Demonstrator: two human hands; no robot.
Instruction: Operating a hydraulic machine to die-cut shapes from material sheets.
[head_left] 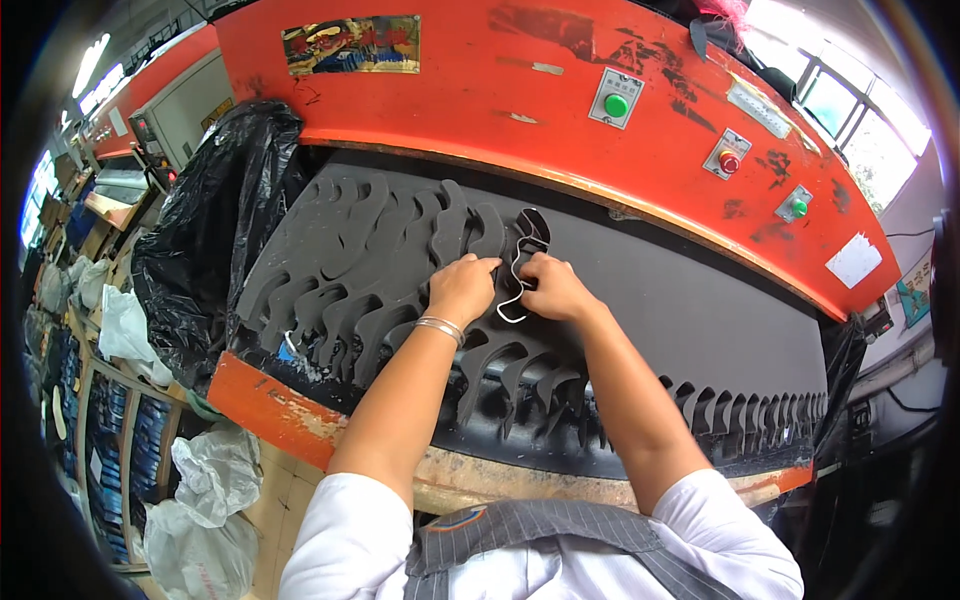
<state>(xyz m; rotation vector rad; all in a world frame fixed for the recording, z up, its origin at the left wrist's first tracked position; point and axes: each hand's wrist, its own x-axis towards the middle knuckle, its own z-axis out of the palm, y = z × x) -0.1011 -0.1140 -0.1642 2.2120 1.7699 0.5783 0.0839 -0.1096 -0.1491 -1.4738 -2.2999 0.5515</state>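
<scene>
A sole-shaped cutting die [516, 266] with a thin white edge stands on a dark grey foam sheet [660, 290]. My right hand [556, 289] grips the die's right side, fingers bent and pressed together. My left hand [463, 290] is closed just left of the die, its index fingertip pointing at the die; what its fingers hold is hidden. Left of my hands, the sheet is cut into several curved, sole-like strips [362, 222]. Along the near edge, scalloped foam offcuts [505, 362] hang over the black ledge.
A red machine beam [450, 95] spans the far side, with a green button [616, 105], a red button [729, 161] and a second green button [798, 207]. Black plastic [215, 210] drapes the left end. White bags [205, 510] and shelving [120, 440] stand at lower left.
</scene>
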